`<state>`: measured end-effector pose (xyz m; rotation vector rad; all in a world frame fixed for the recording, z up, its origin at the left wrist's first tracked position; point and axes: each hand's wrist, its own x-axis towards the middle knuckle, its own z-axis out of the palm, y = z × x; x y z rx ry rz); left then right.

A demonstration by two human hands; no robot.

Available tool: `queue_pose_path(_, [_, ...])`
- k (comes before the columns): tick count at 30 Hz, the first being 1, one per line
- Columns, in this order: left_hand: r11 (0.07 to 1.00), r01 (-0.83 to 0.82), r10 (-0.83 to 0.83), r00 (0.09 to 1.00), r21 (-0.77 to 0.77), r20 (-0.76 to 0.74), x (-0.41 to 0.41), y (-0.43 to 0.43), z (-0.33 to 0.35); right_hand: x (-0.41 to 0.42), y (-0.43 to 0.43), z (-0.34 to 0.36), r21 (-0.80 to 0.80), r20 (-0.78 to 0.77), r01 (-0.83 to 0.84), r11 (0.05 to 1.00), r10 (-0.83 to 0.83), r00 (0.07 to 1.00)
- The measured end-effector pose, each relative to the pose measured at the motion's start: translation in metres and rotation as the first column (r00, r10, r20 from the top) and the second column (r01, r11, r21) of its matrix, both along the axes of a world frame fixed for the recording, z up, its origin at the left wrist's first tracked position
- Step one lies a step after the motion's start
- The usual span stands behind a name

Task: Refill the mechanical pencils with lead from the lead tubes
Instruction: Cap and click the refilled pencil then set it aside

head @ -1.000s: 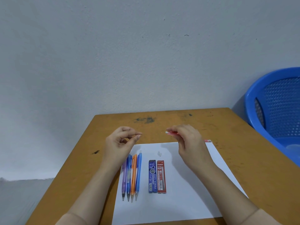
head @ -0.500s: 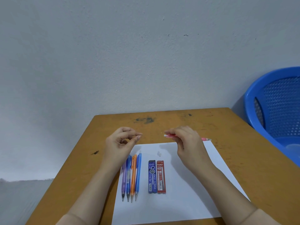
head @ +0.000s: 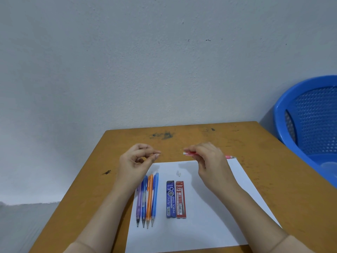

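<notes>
My right hand [head: 209, 161] grips a pink mechanical pencil [head: 190, 153] held level above the table, its open back end pointing left and its tip [head: 232, 157] sticking out to the right. My left hand [head: 136, 159] pinches thumb and forefinger together a short way left of that end; a hair-thin lead [head: 173, 153] seems to span the gap. On the white paper [head: 209, 216] lie several pencils, purple [head: 139, 203], blue [head: 144, 199], orange [head: 149, 198] and light blue [head: 154, 196]. Beside them lie a blue lead tube [head: 171, 199] and a red lead tube [head: 180, 199]. A small clear cap [head: 178, 173] rests above the tubes.
The wooden table [head: 237, 139] stands against a grey wall, with dark smudges near its far edge. A blue plastic basket [head: 310, 115] sits off the table's right side. The table's left edge drops to the floor.
My right hand has turned the pink pencil more level and shifted it slightly left, toward my left hand. The left hand has barely moved.
</notes>
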<state>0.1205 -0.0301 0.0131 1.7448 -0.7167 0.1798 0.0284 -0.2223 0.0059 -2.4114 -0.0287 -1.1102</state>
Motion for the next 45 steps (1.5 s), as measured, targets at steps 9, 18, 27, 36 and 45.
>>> queue_pose_path(9, [1.000, 0.002, -0.003, 1.000, 0.014, 0.027, -0.0008, -0.0012, 0.0006, -0.0009, 0.0012, -0.0007, 0.007, -0.027, 0.001, 1.000, -0.001, 1.000])
queue_pose_path(18, [1.000, 0.004, -0.005, 0.999, 0.017, 0.042, -0.0013, -0.0018, 0.0018, -0.0014, 0.0028, 0.0015, 0.023, -0.045, -0.008, 1.000, 0.009, 0.999])
queue_pose_path(27, [1.000, 0.025, -0.025, 1.000, -0.018, 0.009, -0.0026, -0.0021, 0.0028, -0.0017, 0.0014, 0.0010, 0.020, -0.036, -0.001, 1.000, 0.002, 0.999])
queue_pose_path(36, [1.000, 0.020, -0.020, 1.000, -0.017, 0.001, -0.0029, -0.0021, 0.0025, -0.0016, 0.0018, 0.0004, 0.009, -0.050, 0.000, 1.000, 0.001, 0.999])
queue_pose_path(45, [0.999, 0.029, -0.030, 0.999, -0.040, -0.015, -0.0042, -0.0025, 0.0035, -0.0008, 0.0008, -0.0012, 0.019, -0.087, -0.011, 1.000, 0.013, 0.996])
